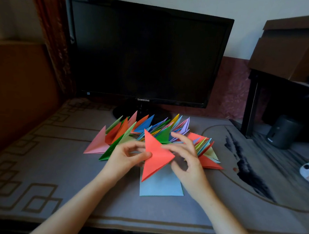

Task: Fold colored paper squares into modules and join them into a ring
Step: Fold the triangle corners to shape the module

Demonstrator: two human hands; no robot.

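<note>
The left hand [126, 155] has a narrow grip, thumb and fingers pinching the left edge of a red folded module [155, 158] held above a light-blue paper square [160, 186] on the counter [71, 165]. The right hand [189, 162] curls loosely at the module's right corner; whether its grip has closed on it I cannot tell. Behind them, a row of coloured modules [141, 127] fans out before a monitor [146, 52].

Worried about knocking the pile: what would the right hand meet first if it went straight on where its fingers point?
Probably the red folded triangle that the left hand pinches; the right hand looks close to it. Depth is unclear.
</note>
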